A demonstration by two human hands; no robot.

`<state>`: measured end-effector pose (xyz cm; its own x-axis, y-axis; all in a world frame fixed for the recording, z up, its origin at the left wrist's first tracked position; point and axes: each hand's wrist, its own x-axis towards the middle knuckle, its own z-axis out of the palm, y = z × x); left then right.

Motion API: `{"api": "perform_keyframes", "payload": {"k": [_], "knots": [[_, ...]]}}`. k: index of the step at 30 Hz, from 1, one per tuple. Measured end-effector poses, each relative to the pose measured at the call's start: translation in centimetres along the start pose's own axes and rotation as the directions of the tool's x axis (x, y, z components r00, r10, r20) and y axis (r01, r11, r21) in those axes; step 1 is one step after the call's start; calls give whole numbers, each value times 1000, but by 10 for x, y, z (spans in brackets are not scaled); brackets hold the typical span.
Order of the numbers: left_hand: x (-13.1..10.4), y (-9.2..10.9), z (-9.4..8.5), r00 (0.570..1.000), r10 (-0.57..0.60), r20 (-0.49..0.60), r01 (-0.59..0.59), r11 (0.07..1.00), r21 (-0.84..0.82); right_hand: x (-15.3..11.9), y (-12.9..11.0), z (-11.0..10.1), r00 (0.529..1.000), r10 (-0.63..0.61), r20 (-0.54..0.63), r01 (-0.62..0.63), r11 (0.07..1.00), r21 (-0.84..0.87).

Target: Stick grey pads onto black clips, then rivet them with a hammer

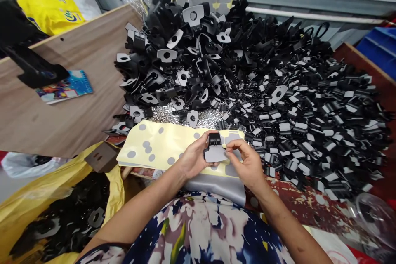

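Observation:
Over the front of the table, my left hand [195,153] holds a black plastic clip part [214,139] whose wide lower face is covered by a flat grey sticker [215,154]. The fingers of my right hand [247,163] are pinched together at the right edge of that sticker. Beneath both hands lies a pale yellow backing sheet [163,132] with grey round spots and larger grey shapes. A loose grey sheet [216,187] hangs from the table edge in front of my body.
Black clip parts with grey faces [167,55] are heaped behind my hands, and smaller black pieces [300,126] spread to the right. Small metal pins [168,114] lie between. A yellow sack [116,187] of black parts stands at left, beside a wooden board [89,119].

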<state>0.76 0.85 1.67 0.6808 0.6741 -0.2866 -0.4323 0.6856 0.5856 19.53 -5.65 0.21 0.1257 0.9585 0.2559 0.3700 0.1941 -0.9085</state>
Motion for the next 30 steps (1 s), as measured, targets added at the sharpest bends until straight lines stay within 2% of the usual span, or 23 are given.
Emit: {"api": "perform_keyframes", "payload": {"k": [9,15,19,22,25,28,30], "knots": [[1,-3,-3,998,22,51,-19,998,-55,1,3,6,999,16,-38,-16,1000,5],[1,-3,-1,1000,9,9,-9,999,-46,0,4,7,1000,1,-21,-2,1000,-23],[0,-2,-1,1000,12,18,-11,999,-52,0,2,8,1000,-9,-27,7,999,-51],[-1,-2,-1,1000,20,12,-19,998,-55,2,-3,8,998,-47,-36,43,994,-104],[-1,-6,2,998,56,-14,-56,998,15,2,-10,9,992,-123,-5,120,976,-180],[2,-14,5,986,157,-50,-150,982,116,-1,-13,15,970,-242,22,239,933,-270],[6,-21,5,969,236,-73,-221,959,176,-5,-11,19,957,-290,0,274,906,-322]]}}
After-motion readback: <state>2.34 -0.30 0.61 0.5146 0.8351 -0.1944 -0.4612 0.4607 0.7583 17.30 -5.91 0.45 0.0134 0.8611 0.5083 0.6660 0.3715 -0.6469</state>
